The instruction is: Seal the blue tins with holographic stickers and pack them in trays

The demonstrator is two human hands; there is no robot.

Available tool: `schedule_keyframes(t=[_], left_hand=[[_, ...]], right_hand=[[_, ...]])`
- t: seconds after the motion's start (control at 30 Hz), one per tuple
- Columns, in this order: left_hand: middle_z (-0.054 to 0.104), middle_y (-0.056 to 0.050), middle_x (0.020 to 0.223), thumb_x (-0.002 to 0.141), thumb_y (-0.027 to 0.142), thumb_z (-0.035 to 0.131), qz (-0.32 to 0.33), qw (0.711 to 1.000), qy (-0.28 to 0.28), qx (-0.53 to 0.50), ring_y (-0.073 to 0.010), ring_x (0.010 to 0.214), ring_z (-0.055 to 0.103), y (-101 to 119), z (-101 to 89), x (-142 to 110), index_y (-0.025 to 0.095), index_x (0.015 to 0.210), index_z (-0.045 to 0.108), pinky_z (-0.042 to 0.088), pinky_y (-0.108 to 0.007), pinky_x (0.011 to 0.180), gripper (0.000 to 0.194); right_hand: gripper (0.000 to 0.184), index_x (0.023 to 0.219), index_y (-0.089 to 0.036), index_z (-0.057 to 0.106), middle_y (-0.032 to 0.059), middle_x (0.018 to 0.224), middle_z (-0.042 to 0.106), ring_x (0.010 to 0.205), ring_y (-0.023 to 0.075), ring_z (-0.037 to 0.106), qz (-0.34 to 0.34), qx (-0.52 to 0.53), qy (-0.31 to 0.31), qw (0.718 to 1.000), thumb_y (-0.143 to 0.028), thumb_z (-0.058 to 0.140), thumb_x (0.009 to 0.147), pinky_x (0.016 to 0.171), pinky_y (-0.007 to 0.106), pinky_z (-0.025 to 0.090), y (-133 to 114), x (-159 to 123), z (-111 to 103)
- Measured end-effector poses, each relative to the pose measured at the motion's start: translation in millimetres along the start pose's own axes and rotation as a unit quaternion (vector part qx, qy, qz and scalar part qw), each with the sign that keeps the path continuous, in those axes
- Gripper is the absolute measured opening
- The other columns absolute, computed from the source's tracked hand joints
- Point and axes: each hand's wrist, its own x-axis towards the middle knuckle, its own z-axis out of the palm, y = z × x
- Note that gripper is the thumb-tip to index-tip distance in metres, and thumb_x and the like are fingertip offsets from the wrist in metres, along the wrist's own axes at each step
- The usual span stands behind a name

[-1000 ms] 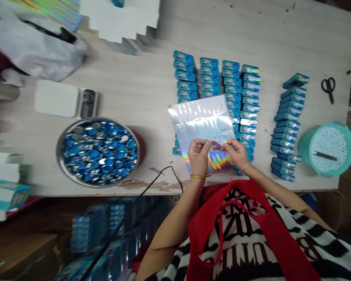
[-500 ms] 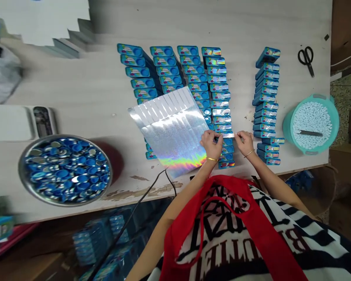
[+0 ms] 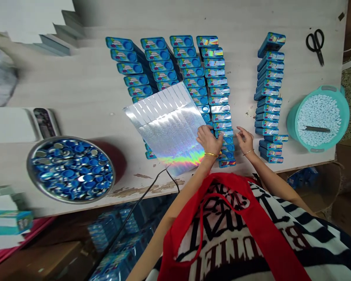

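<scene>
My left hand (image 3: pixel 210 141) lies with its fingers apart, touching the right edge of a shiny holographic sticker sheet (image 3: pixel 171 128) and the blue tins beside it. The thumb rests by a tin in the rightmost of the close rows, where silvery strips (image 3: pixel 220 109) sit on the tin tops. Just right of that row, my right hand (image 3: pixel 245 141) hovers with fingers parted and nothing visible in them. Across several rows of blue tins (image 3: pixel 163 64) the sheet lies slanted. Its upper part shows bare white strips.
A separate row of blue tins (image 3: pixel 270 84) stands at the right. Beyond it are black scissors (image 3: pixel 315 45) and a turquoise basin (image 3: pixel 292 121) of white pellets with tweezers (image 3: pixel 317 129). At left are a scale (image 3: pixel 13 125) and a metal bowl (image 3: pixel 29 171) of blue lids.
The silvery strip stretched between both hands is now on a tin top. My hands have parted from it, and the left fingers have spread. The view has shifted slightly.
</scene>
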Motion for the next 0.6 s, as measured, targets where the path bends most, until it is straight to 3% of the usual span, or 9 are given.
schedule_keyframes(t=[0.2, 0.3, 0.37, 0.43, 0.53, 0.6], left_hand=[[0.057, -0.019, 0.117, 0.076, 0.040, 0.079, 0.006, 0.999, -0.016, 0.034, -0.0414, 0.114, 0.052, 6, -0.2, 0, 0.021, 0.102, 0.056, 0.039, -0.055, 0.095, 0.040], [0.062, -0.015, 0.109, 0.080, 0.038, 0.075, 0.062, 0.998, -0.025, -0.001, -0.0356, 0.107, 0.056, 1, -19.3, 15, 0.021, 0.097, 0.058, 0.041, -0.049, 0.094, 0.029], [0.064, -0.011, 0.102, 0.087, 0.036, 0.067, 0.122, 0.991, 0.002, -0.053, -0.0298, 0.102, 0.059, -16, -49.6, 40, 0.021, 0.097, 0.060, 0.043, -0.045, 0.094, 0.019], [0.066, -0.010, 0.101, 0.092, 0.034, 0.059, 0.158, 0.980, 0.072, -0.091, -0.0265, 0.101, 0.060, -47, -92.1, 77, 0.021, 0.100, 0.063, 0.044, -0.043, 0.097, 0.015], [0.066, -0.013, 0.113, 0.090, 0.033, 0.060, 0.116, 0.970, 0.185, -0.110, -0.0267, 0.112, 0.058, -106, -156.1, 137, 0.021, 0.105, 0.065, 0.043, -0.045, 0.104, 0.020], [0.066, -0.012, 0.118, 0.083, 0.035, 0.069, 0.067, 0.968, 0.185, -0.153, -0.0253, 0.115, 0.058, -145, -183.2, 171, 0.022, 0.109, 0.066, 0.047, -0.042, 0.101, 0.029]], right_hand=[[0.049, 0.139, -0.018, 0.063, 0.0117, 0.104, 0.069, 0.102, 0.0254, 0.055, -0.063, -0.172, -0.101, 0.978, -0.019, 0.037, 0.098, 0.101, 0.043, 0.033, 2, -12, -8], [0.052, 0.143, -0.015, 0.060, 0.0171, 0.113, 0.067, 0.106, 0.0303, 0.053, -0.070, -0.243, -0.072, 0.965, -0.020, 0.038, 0.096, 0.100, 0.048, 0.033, -9, 1, -21], [0.052, 0.146, -0.016, 0.057, 0.0187, 0.120, 0.064, 0.110, 0.0327, 0.052, -0.076, -0.250, 0.013, 0.965, -0.028, 0.037, 0.099, 0.101, 0.050, 0.034, -33, 19, -22], [0.049, 0.141, -0.020, 0.061, 0.0172, 0.123, 0.062, 0.115, 0.0334, 0.051, -0.119, -0.227, 0.053, 0.965, -0.036, 0.036, 0.102, 0.103, 0.051, 0.033, -73, 41, -12], [0.045, 0.132, -0.022, 0.066, 0.0149, 0.123, 0.062, 0.118, 0.0331, 0.049, -0.218, -0.170, 0.014, 0.961, -0.042, 0.037, 0.104, 0.105, 0.050, 0.033, -149, 77, 29], [0.044, 0.133, -0.022, 0.064, 0.0146, 0.128, 0.060, 0.121, 0.0340, 0.048, -0.269, -0.150, -0.035, 0.951, -0.042, 0.038, 0.104, 0.106, 0.052, 0.031, -198, 99, 72]])
